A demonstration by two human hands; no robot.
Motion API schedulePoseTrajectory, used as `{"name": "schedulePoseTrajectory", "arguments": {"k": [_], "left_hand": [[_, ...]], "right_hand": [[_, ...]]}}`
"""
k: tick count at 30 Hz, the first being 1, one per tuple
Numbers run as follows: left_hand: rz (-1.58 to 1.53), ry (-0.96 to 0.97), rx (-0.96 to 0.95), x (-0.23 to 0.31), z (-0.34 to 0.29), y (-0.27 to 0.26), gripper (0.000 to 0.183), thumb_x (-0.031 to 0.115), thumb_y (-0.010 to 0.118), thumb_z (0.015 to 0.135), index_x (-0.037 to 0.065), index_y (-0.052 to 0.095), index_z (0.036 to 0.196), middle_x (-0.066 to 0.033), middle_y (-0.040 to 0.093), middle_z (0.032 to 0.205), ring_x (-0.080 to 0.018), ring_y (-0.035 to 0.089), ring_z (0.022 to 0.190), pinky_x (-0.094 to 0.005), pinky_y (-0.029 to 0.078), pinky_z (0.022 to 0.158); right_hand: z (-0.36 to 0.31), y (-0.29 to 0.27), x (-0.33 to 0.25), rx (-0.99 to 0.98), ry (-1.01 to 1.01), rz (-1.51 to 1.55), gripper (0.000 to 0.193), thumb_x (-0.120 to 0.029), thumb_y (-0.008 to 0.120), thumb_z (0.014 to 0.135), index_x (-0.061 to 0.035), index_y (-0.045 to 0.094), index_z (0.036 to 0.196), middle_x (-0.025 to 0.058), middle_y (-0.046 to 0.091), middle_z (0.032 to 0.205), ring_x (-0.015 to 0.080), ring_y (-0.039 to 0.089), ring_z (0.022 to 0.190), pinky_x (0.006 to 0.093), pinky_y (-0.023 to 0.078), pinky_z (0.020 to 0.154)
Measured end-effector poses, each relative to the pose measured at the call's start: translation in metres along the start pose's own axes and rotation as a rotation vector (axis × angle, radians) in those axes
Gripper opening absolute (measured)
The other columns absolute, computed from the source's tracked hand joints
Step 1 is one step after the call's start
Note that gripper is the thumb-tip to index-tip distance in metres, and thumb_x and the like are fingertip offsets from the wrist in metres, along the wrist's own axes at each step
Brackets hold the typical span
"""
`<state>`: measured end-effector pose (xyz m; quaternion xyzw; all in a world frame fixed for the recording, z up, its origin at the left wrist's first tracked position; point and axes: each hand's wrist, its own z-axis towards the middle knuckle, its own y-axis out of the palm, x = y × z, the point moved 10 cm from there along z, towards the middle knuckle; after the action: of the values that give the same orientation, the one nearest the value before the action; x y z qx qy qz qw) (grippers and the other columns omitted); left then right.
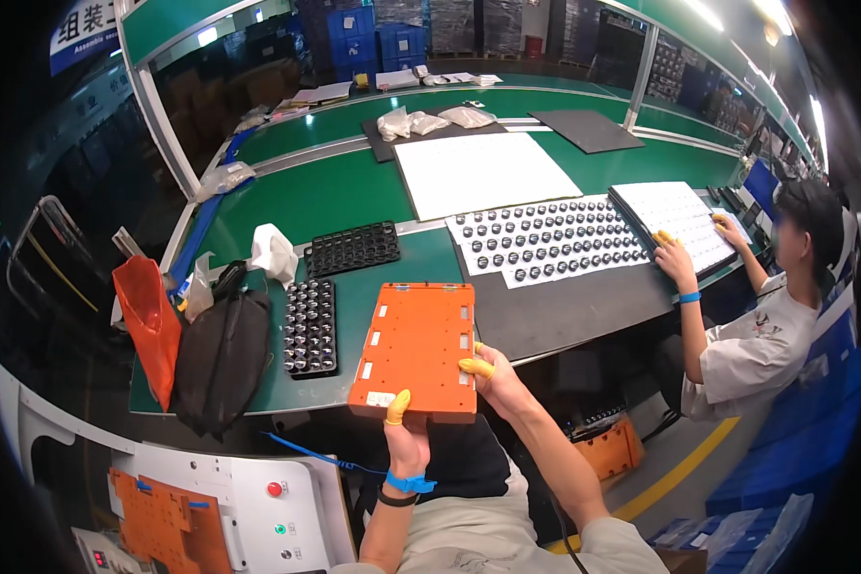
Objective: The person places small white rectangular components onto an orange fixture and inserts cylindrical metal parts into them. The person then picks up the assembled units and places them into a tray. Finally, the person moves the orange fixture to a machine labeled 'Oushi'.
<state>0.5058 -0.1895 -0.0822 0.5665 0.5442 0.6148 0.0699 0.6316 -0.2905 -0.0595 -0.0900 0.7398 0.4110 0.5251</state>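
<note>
An orange rectangular fixture plate (416,349) with small metal inserts along its sides is held up between my two hands, over the near edge of the green table. My left hand (408,440) grips its near edge, a yellow-cotted thumb on top beside a white label. At the right edge, my right hand (496,373) is closed on the plate, its yellow-cotted fingertip on the upper face. The fingers underneath are hidden. Left of the plate stands a black tray (311,327) filled with small silver-topped parts. Behind it lies another black tray (352,249) with rows of pockets.
A co-worker (765,306) at the right handles a white sheet (674,225). Black round parts stand in rows on a white board (545,239). A black bag (225,354) and orange bag (146,320) hang at left. A machine panel (287,507) with buttons is lower left.
</note>
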Motion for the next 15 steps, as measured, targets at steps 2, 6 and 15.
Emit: {"name": "schedulePoseTrajectory", "arguments": {"k": [2, 6, 15], "left_hand": [[0.075, 0.055, -0.061, -0.003, 0.013, -0.030, 0.049, 0.030, 0.062, 0.095, 0.005, 0.049, 0.135, -0.0086, 0.064, 0.122, -0.0250, 0.063, 0.117, -0.0414, 0.051, 0.099], [0.442, 0.130, -0.238, 0.034, 0.018, -0.018, 0.054, 0.033, 0.068, 0.094, -0.003, 0.050, 0.130, -0.0185, 0.069, 0.113, -0.0319, 0.074, 0.090, -0.0355, 0.061, 0.071], [0.794, 0.335, -0.209, 0.082, 0.051, -0.025, 0.048, 0.026, 0.085, 0.080, -0.003, 0.065, 0.112, -0.0108, 0.071, 0.098, -0.0219, 0.070, 0.082, -0.0301, 0.057, 0.070]], "right_hand": [[0.006, 0.012, -0.008, -0.042, 0.030, 0.070, 0.040, -0.015, 0.061, 0.095, 0.0017, 0.054, 0.130, 0.0077, 0.068, 0.111, 0.0098, 0.067, 0.094, 0.0251, 0.055, 0.083], [0.032, -0.018, 0.002, -0.023, 0.060, 0.064, 0.028, -0.015, 0.059, 0.095, 0.0014, 0.063, 0.117, 0.0077, 0.070, 0.104, 0.0107, 0.068, 0.092, 0.0255, 0.056, 0.081], [0.050, -0.015, -0.011, 0.156, -0.048, -0.113, 0.059, -0.027, 0.060, 0.099, 0.0020, 0.036, 0.145, 0.0194, 0.044, 0.146, 0.0290, 0.047, 0.133, 0.0389, 0.042, 0.108]]}}
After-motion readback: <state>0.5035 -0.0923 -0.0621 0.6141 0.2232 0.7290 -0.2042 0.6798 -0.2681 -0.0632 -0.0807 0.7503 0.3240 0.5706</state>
